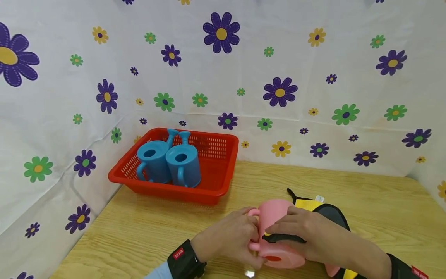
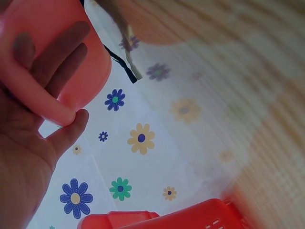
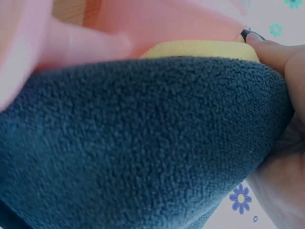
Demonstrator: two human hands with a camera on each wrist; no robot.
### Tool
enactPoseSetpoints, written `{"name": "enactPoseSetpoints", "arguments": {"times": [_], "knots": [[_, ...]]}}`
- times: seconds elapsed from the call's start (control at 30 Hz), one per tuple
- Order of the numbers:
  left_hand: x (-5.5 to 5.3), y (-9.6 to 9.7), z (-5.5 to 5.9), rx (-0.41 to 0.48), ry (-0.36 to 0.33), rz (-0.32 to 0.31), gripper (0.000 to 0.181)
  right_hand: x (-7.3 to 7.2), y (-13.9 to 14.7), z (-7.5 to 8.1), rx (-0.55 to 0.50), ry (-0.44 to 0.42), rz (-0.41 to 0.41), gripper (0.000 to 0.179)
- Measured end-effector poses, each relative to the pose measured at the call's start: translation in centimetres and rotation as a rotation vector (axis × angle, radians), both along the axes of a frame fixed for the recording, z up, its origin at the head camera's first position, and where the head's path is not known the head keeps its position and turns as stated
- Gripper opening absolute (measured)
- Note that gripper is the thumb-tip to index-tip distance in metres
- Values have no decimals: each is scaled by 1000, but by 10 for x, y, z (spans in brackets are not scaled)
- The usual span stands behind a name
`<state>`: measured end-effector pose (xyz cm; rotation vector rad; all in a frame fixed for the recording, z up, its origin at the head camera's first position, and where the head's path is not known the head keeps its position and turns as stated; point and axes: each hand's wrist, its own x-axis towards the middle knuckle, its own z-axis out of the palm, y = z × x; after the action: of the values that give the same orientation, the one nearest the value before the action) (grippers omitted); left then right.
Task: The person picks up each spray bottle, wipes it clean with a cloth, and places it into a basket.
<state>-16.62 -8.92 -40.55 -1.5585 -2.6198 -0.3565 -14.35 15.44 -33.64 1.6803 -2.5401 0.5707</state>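
A pink watering can (image 1: 273, 213) lies tilted on its side above the table, its top opening toward me. My left hand (image 1: 231, 234) grips it by the handle (image 2: 40, 98), with fingers passed through the loop. A dark grey and yellow cloth (image 1: 331, 212) with black edging is in my right hand (image 1: 310, 234), which presses a fold of it against the can's side. In the right wrist view the cloth's fuzzy grey face (image 3: 143, 138) fills most of the picture and hides part of the can; the pink spout (image 3: 86, 45) shows beyond it.
A red plastic basket (image 1: 223, 190) stands at the back left of the wooden table (image 1: 167, 228). Inside it, two blue watering cans (image 1: 186, 166) stand upright side by side. A white flower-patterned sheet (image 1: 244, 69) hangs behind and at the left.
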Motion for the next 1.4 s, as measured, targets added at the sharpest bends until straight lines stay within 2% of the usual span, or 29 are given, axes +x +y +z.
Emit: {"name": "enactPoseSetpoints", "arguments": {"times": [0.1, 0.17, 0.33, 0.43, 0.53, 0.73, 0.8, 0.97, 1.2, 1.4], "knots": [[-1, -1, -1, 10, 18, 5, 36, 4, -1, -3, -75, 129, 87, 35], [-1, -2, -1, 17, 29, 6, 35, 7, 0, -4, -90, 172, 118, 31], [-2, -4, -1, 16, 38, 3, 30, 13, 2, -1, -16, 105, 119, 28], [-2, -4, -1, 6, 44, 1, 28, 15, 2, 1, 18, 96, 107, 28], [-2, -5, -1, 0, 47, 4, 28, 14, 2, 0, -11, 152, 95, 26], [2, -4, -2, -9, 48, 0, 31, 4, 4, -5, -133, 333, 112, 27], [3, -3, -2, -10, 42, -3, 30, 0, 6, -4, -127, 340, 99, 31], [6, -1, -2, -13, 80, -25, 31, -10, 14, -4, -138, 305, 22, 47], [8, 2, -2, -37, 124, -42, 33, -22, 22, -6, -169, 290, -93, 46], [8, 2, 0, -33, 60, -38, 30, -27, 24, -6, -175, 296, -158, 45]]}}
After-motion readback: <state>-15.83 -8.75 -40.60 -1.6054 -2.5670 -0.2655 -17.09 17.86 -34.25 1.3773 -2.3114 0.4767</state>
